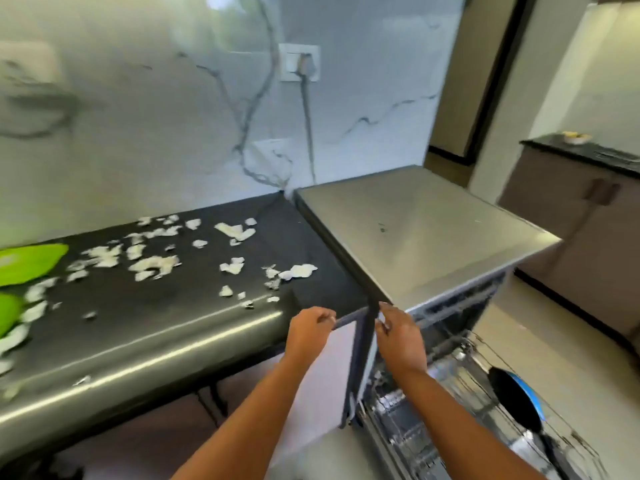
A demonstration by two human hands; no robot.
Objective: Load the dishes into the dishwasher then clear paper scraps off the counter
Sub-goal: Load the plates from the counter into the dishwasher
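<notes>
White paper scraps [152,265] lie scattered over the black counter [180,323]. To the right stands the silver dishwasher [422,233], open, with its wire rack [485,393] pulled out. A black pan with a blue rim [516,400] lies in the rack. My left hand [310,332] hovers at the counter's front right corner, fingers loosely curled, holding nothing that I can see. My right hand [401,337] is just right of it, at the dishwasher's front left corner, fingers also curled and seemingly empty.
Green plates [24,265] sit at the counter's left edge. A cable [306,133] runs down the marble wall from a socket [299,62]. A second counter with cabinets [585,188] stands at the far right across a pale floor.
</notes>
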